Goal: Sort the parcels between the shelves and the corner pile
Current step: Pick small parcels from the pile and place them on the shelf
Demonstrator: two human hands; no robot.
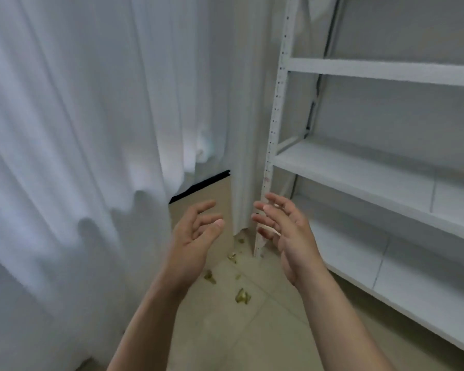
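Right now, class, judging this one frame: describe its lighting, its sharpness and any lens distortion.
Head view: light is soft, cool and even, no hard shadows or glare on the curtain. Head view: slightly soft throughout, the left hand, right hand and floor scraps fuzzy at their edges. Head view: wide-angle bending leans the shelf upright and fans the shelves.

A tall white metal shelving unit [359, 168] stands on the right, its flat boards stacked in tiers behind a perforated upright post. Just left of that post, a flat brown cardboard parcel [212, 190] with a black top edge stands upright in the corner, its sides partly covered by white curtain folds [91, 129].
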